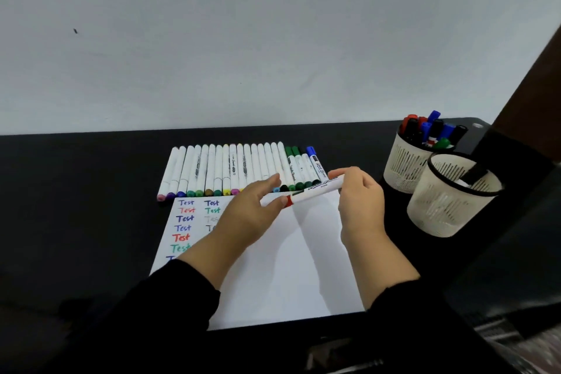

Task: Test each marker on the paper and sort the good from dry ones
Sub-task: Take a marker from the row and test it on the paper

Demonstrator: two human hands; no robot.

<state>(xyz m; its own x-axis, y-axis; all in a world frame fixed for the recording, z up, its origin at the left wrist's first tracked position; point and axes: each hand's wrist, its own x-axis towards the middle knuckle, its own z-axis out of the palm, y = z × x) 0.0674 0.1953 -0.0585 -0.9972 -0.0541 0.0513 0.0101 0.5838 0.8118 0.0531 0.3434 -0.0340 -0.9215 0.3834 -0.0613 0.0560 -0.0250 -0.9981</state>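
Observation:
I hold a white marker with a red cap (312,190) level above the white paper (291,267). My right hand (359,200) grips its barrel at the right end. At the capped left end, the fingertips of my left hand (252,209) touch the red cap. The paper carries two columns of the word "Test" written in blue, red, green and grey at its left side. A row of several white markers (239,168) lies side by side on the black table just beyond the paper.
Two white mesh cups stand at the right. The far cup (406,161) is full of red, blue, black and green markers; the near cup (446,200) holds one dark-capped marker. A dark upright post (522,136) rises at the table's right edge.

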